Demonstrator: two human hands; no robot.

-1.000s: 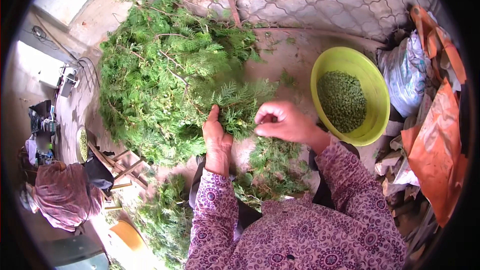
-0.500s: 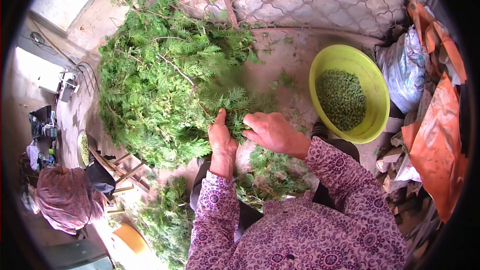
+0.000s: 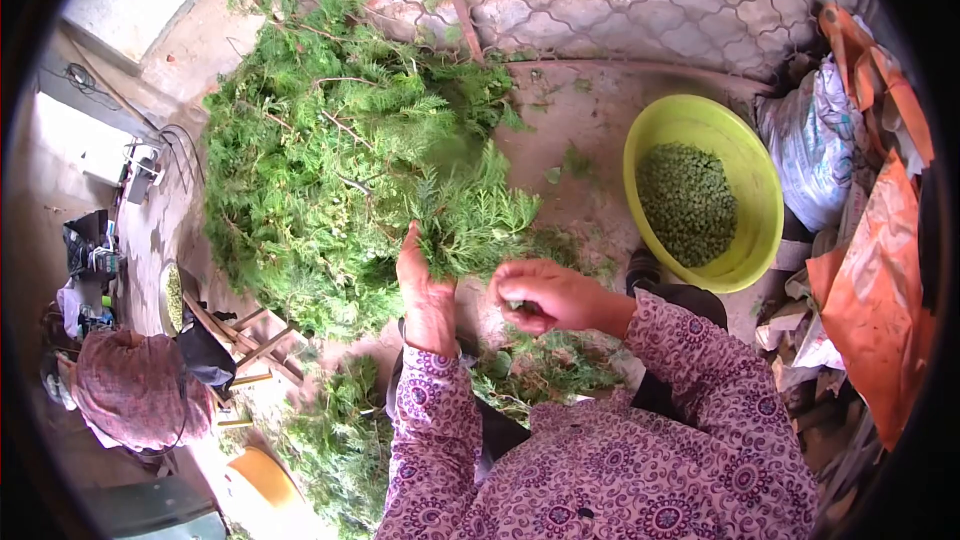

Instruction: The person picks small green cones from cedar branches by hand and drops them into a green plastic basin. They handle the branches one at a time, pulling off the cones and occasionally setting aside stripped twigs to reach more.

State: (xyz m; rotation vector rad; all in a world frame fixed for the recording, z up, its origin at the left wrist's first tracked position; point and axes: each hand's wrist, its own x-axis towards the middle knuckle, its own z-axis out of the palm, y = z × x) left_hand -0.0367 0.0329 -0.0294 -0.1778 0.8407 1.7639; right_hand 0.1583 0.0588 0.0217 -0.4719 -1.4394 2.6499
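Observation:
A leafy green sprig stands up from my left hand, whose fingers are wrapped round its base. Just right of the sprig, my right hand is curled closed, and what it holds, if anything, is hidden. A large pile of green branches lies on the floor ahead and to the left. On the right, a yellow-green basin holds many small green pieces. More cut foliage lies below my hands.
Wire mesh runs along the far side. White sacks and orange sheeting lie at the right. At the lower left are a wooden stool, a cloth-covered bundle and an orange-yellow container.
My right hand has come away from the sprig, slightly down and right. The sprig in my left hand now points up and spreads out, and my left hand has shifted slightly left.

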